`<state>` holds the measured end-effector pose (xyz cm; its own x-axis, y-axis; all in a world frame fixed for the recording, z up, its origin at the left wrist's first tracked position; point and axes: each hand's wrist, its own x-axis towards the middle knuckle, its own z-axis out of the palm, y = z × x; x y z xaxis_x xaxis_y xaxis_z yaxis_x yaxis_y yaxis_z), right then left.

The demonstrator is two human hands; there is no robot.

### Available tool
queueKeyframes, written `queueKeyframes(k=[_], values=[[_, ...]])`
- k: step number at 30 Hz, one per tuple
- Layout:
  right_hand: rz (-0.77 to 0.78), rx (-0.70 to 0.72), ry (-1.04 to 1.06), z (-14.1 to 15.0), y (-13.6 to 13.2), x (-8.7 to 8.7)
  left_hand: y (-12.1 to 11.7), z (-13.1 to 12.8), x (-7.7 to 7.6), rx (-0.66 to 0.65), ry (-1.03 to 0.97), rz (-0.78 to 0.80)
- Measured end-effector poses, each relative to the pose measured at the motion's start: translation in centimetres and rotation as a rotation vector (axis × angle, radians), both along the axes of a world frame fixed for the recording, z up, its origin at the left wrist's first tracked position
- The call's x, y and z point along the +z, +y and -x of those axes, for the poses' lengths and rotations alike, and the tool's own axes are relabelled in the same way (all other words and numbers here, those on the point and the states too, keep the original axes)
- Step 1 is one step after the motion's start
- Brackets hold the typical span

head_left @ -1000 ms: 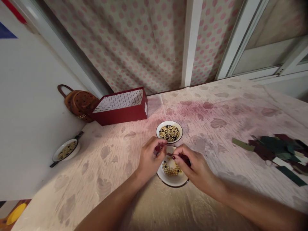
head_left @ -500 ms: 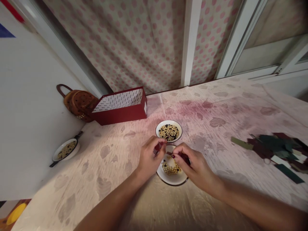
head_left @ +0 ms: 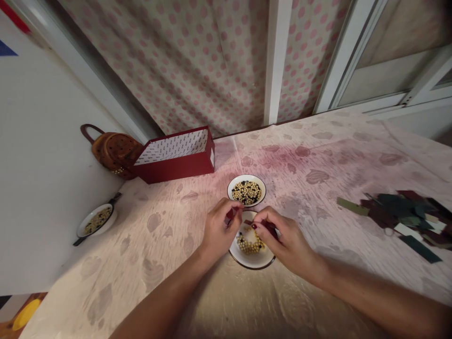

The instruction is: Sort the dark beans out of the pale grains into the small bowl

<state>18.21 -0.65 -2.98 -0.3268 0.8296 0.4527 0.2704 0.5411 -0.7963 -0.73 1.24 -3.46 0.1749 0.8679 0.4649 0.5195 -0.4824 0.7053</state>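
Above the near white bowl (head_left: 252,263) with a dark rim, both of my hands are closed, fingertips close together. My left hand (head_left: 219,225) pinches thumb and finger over the bowl's left side; whatever lies between them is too small to make out. From the right, my right hand (head_left: 282,238) pinches at the bowl's far edge, where a small brown strip (head_left: 248,222) shows at its fingertips. Inside the bowl, yellowish and black beads (head_left: 249,247) lie in a curved band. Just beyond stands a second white bowl (head_left: 229,192), filled with similar yellow and black beads (head_left: 246,193).
An open dark red box (head_left: 173,167) stands at the back left, beside a brown bag (head_left: 115,150). A handled white dish (head_left: 109,220) of beads sits by the left wall. On the right lies a heap of dark green and maroon strips (head_left: 399,214). A patterned cloth (head_left: 155,268) covers the table.
The whole view has shifted slightly. My hands keep almost the same pinched pose over the near bowl, and the brown strip by my right fingertips shows a little more clearly.
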Motion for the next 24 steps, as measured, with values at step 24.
queueKeyframes(k=[24], values=[[0.645, -0.054, 0.592, -0.3, 1.8, 0.6, -0.5, -0.2, 1.2, -0.033, 0.146, -0.021]])
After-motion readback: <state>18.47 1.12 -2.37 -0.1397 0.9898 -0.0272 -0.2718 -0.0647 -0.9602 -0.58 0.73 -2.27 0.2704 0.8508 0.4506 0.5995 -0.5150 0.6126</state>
